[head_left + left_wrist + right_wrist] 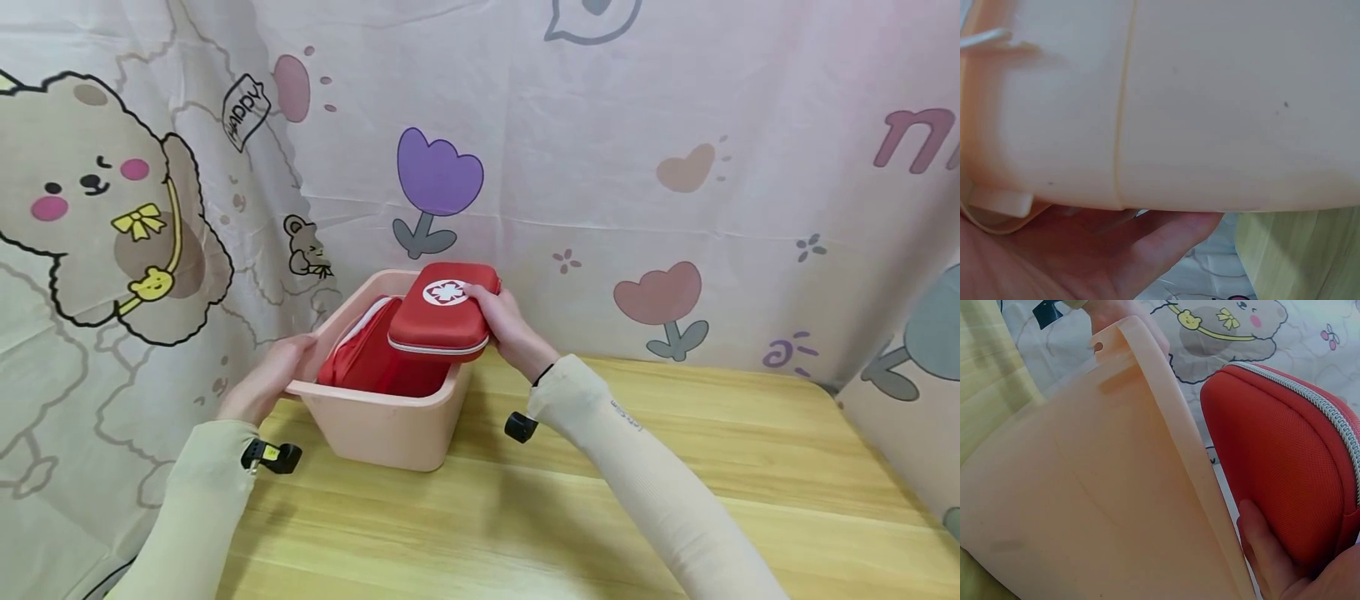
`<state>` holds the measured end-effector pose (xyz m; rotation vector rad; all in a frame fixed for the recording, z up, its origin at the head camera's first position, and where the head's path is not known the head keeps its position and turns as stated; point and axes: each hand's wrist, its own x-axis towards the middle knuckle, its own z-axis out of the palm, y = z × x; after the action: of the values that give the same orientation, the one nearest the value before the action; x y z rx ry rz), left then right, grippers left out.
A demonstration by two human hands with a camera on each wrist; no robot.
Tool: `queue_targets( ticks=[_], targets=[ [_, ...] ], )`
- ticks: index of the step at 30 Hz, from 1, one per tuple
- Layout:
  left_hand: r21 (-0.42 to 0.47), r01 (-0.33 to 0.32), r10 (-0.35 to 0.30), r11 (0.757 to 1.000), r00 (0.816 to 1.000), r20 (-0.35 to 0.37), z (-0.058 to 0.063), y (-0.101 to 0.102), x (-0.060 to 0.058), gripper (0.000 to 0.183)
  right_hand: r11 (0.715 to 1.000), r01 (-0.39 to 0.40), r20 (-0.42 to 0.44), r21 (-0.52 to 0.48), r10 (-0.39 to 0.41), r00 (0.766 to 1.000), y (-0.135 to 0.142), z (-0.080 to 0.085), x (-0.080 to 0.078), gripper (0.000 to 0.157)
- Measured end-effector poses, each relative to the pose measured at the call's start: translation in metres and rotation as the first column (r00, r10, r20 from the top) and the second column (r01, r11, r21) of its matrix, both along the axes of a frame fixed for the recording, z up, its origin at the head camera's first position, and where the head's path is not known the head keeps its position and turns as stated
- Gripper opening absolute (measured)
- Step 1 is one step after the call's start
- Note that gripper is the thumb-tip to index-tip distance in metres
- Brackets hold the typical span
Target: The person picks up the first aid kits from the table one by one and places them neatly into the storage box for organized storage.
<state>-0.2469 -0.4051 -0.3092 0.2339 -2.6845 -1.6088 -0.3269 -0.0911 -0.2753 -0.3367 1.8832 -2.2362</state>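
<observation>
A pale pink plastic bin [382,429] stands tilted on the table, its open top facing up. My left hand [272,377] grips the bin's left rim; in the left wrist view its fingers [1166,247] lie against the bin's outer wall. With my right hand [510,323] I hold a red zippered first-aid case [442,321] by its right side, thumb on top near the white emblem. The case is over the bin's right rim, and its lower face shows in the right wrist view [1272,462]. Inside the bin lies another red item [360,354] with a white edge, partly hidden.
The wooden table [600,500] extends to the right and toward me. A printed curtain [540,167] hangs behind and along the left, close to the bin. Small black wrist cameras [272,456] sit on both forearms.
</observation>
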Motion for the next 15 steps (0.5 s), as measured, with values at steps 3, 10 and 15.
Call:
queue_targets(
  ticks=[3, 10, 15],
  targets=[
    [0.000, 0.001, -0.001, 1.000, 1.000, -0.003, 0.000, 0.001, -0.001, 0.063, 1.000, -0.002, 0.003, 0.018, 0.002, 1.000, -0.002, 0.001, 0.000, 0.043],
    [0.003, -0.005, 0.005, 1.000, 1.000, 0.007, -0.001, 0.001, 0.000, 0.063, 1.000, 0.004, -0.024, 0.024, -0.004, 1.000, -0.014, 0.003, -0.003, 0.042],
    [-0.004, 0.001, -0.001, 1.000, 1.000, 0.007, -0.001, 0.000, 0.001, 0.062, 0.999, 0.004, -0.042, 0.049, -0.002, 0.999, -0.024, 0.005, -0.003, 0.044]
  ],
)
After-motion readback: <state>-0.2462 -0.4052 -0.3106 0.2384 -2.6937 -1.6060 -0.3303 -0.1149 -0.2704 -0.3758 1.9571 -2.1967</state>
